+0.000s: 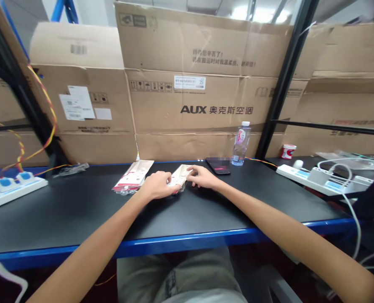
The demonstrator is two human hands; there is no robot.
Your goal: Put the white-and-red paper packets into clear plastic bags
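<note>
A small flat packet (179,174), pale with some red print, lies at the middle of the dark tabletop between my two hands. My left hand (157,184) grips its left side, thumb on the upper face. At the packet's upper right edge my right hand (203,176) is closed, fingertips pinching that edge. Left of my left hand lies a stack of similar packets (133,174), white and red with clear plastic at the near end. What is printed on the packets is too small to read.
A dark phone (218,165) and an upright water bottle (240,144) stand behind my right hand. Power strips sit at the left (16,189) and right (313,179) with cables. A cardboard wall (205,126) closes the back of the table (205,219). A red-and-white tub (288,151) is farther right.
</note>
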